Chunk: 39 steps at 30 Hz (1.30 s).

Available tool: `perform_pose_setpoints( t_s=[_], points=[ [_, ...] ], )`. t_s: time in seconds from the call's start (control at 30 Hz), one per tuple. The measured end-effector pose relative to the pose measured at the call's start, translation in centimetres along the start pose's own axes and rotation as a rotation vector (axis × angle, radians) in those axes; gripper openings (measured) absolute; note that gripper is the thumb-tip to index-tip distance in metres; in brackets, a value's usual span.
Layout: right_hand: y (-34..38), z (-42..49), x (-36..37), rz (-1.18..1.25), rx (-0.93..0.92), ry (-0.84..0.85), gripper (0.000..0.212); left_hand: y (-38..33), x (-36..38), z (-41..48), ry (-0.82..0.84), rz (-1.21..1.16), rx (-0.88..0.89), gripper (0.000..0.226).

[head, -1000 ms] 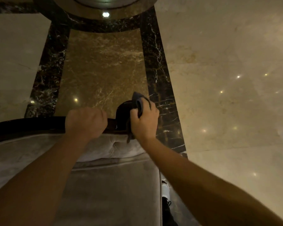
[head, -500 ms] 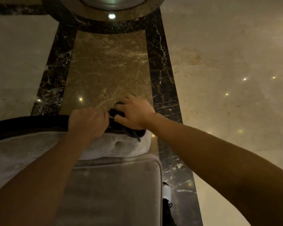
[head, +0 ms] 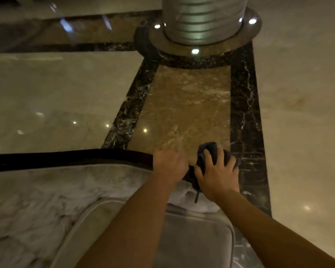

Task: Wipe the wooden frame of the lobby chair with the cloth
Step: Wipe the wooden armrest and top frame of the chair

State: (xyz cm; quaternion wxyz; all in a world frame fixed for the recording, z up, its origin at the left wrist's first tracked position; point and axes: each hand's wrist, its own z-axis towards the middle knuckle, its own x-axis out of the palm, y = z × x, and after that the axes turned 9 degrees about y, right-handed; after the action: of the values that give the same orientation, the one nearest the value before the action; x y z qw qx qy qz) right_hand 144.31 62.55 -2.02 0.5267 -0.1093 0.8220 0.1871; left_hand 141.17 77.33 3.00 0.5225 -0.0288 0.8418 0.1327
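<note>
Head view, looking down over the chair back. The dark wooden frame (head: 70, 157) is running as a glossy curved rail along the top of the pale upholstery (head: 66, 192), from the left edge to the right end of the backrest. The left hand (head: 169, 164) is gripping the rail near that right end, fingers curled together over it. The right hand (head: 217, 176) is lying just beside the left, almost touching it, fingers spread apart and pressing down on the cloth (head: 211, 151). The cloth, dark grey and bunched, is sitting on the rail's right end, showing above and between the fingers; a thin strand of it is hanging down over the upholstery. The seat cushion (head: 197, 240) is lying below both forearms. Polished marble floor (head: 182, 105) beyond; column base (head: 203, 22) at top.
</note>
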Motion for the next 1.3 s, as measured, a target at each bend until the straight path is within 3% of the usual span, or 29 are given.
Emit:
perform_pose_setpoints(
  t_s=[0.1,0.13,0.2,0.3,0.47,0.6,0.67,0.77,0.83,0.97,1.1,1.17,1.3],
  points=[
    [-0.6,0.0,-1.7,-0.075,-0.132,0.099,0.067,-1.9,-1.8,-0.9,0.144,-0.104,-0.259,0.045],
    [-0.9,0.1,-1.9,-0.110,-0.159,0.158,0.068,-2.8,-1.7,-1.4,0.182,-0.165,-0.259,0.054],
    [-1.9,-0.3,-2.9,0.006,-0.032,0.235,0.065,-4.9,-1.7,-3.0,0.210,-0.394,-0.203,0.065],
    [-4.0,-1.8,-4.7,0.170,0.042,0.264,0.053,-7.3,-2.6,-5.8,0.191,-0.709,-0.283,0.063],
    [-5.5,-2.1,-9.3,0.373,-0.087,0.508,0.045,-8.4,-4.6,-10.3,0.131,-1.484,-0.560,0.055],
    [-3.0,-5.5,-14.9,0.683,-0.165,0.646,0.031,-8.4,-6.6,-14.8,0.072,-1.939,-0.580,0.048],
    [-1.0,-9.0,-17.6,0.915,-0.145,0.854,0.026,-8.3,-7.7,-18.1,-0.003,-2.130,-0.616,0.047],
    [1.9,-14.3,-20.5,1.138,-0.188,1.061,0.022,-8.2,-8.7,-23.3,-0.172,-2.217,-0.697,0.026],
    [3.5,-17.2,-22.0,0.996,-0.369,1.063,0.035,-7.8,-9.5,-27.2,-0.288,-2.248,-0.714,0.017],
    [7.0,-23.6,-23.7,0.887,-0.697,1.154,0.053,-7.1,-10.2,-37.6,-0.631,-2.156,-0.806,0.031],
    [9.6,-31.6,-21.6,0.828,-0.682,1.207,0.096,-10.2,-8.7,-49.1,-0.896,-2.286,-0.828,0.026],
    [10.6,-37.4,-20.0,0.594,-0.736,1.257,0.113,-13.2,-6.9,-55.7,-1.050,-2.384,-0.796,0.032],
    [10.2,-49.9,-16.3,0.237,-0.957,1.288,0.118,-21.3,-3.6,-67.5,-1.352,-2.567,-0.664,0.049]
  ],
)
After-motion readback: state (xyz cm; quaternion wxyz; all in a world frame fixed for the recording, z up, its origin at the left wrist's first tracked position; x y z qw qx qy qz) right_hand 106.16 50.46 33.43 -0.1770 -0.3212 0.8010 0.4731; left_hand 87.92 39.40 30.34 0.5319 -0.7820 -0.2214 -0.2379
